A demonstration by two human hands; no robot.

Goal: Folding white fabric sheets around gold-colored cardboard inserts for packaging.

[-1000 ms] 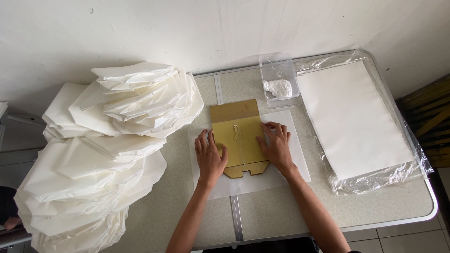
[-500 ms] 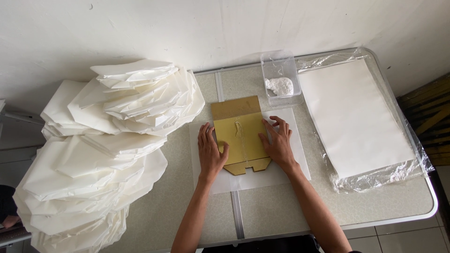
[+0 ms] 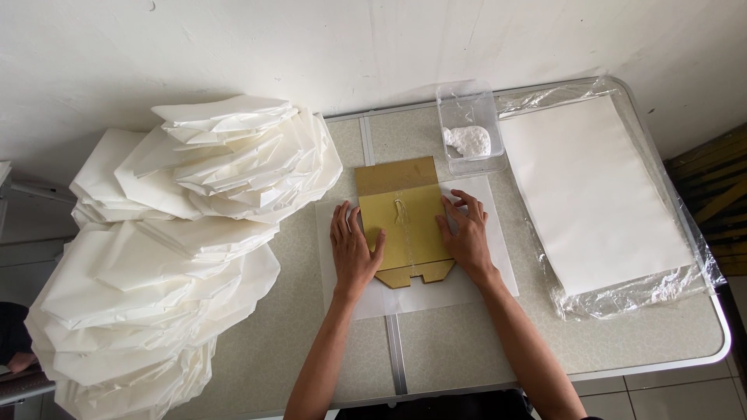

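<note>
Your left hand (image 3: 354, 253) and right hand (image 3: 465, 233) lie open and flat, palms down, on either side of the gold cardboard template (image 3: 405, 222), pressing the white paper sheet (image 3: 436, 292) beneath it at the middle of the folding table (image 3: 622, 334). Since the earlier frame both hands have barely shifted and the template stays put. Folded paper bags (image 3: 179, 233) pile over the left edge; a wrapped paper stack (image 3: 595, 187) fills the right side, a clear glue tub (image 3: 467, 128) near the far edge.
</note>
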